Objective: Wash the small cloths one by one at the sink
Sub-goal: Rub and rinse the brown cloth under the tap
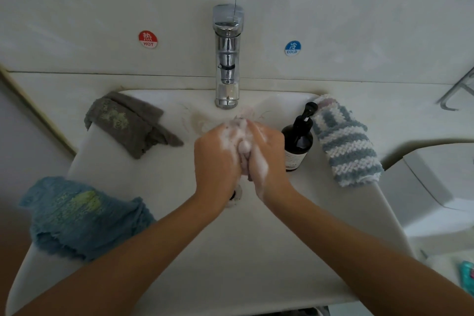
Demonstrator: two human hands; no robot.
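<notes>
White lather over both hands, left hand (218,159) and right hand (264,154) pressed together above the basin, fingers curled round a small pale cloth (243,147) squeezed between the palms. Held low over the drain (237,194), likely to keep suds inside the sink (179,251). Cloth mostly hidden; only a wet, pinkish-grey wad showing through foam. Beyond: soap bottle (298,141) just beside the right hand, striped cloth (346,141) on the right rim, grey cloth (128,123) and blue cloth (79,215) draped on the left rim, apparently waiting their turn. Tap (227,59) straight ahead.
</notes>
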